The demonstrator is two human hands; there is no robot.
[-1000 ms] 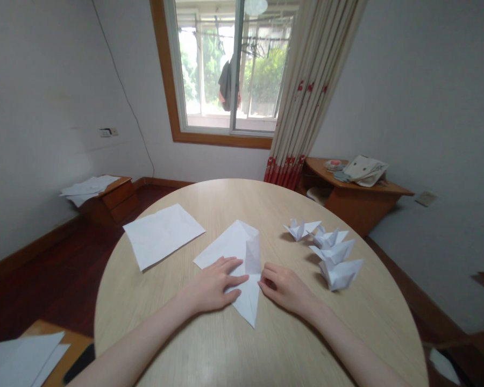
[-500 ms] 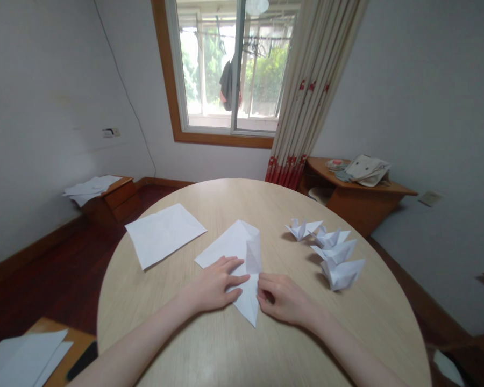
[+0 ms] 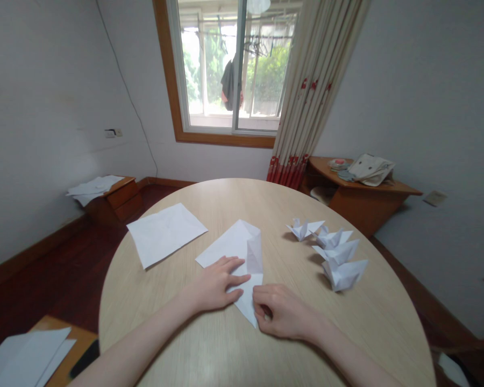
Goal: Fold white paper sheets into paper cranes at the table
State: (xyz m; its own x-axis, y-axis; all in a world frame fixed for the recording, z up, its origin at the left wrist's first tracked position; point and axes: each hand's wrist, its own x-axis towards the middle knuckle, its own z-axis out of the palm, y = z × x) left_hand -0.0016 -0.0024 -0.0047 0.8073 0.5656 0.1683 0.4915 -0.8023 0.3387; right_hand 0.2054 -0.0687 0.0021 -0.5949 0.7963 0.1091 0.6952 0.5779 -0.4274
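Note:
A partly folded white paper [image 3: 226, 242] lies on the round table, its near end tapering to a point. Spread flat across its left part, my left hand [image 3: 220, 283] is open and presses it against the tabletop. My right hand [image 3: 280, 309] is closed, fingers curled, with its fingertips on the paper's right edge close to the lower point. The curled fingers partly hide that edge. Off to the right, several folded paper cranes [image 3: 344, 274] stand in a loose row.
Flat white sheets [image 3: 167, 234] lie at the table's left. The round table [image 3: 234, 360] has a curved edge all round. Beyond it are a curtain [image 3: 312, 97], a corner desk [image 3: 355, 207] with a cloth bag, and a small cabinet [image 3: 123, 200]. More paper [image 3: 28, 355] rests on a lower surface at front left.
My right hand has slid down the paper's right edge, toward the near point. My left hand stays flat in place. The view has shifted very slightly.

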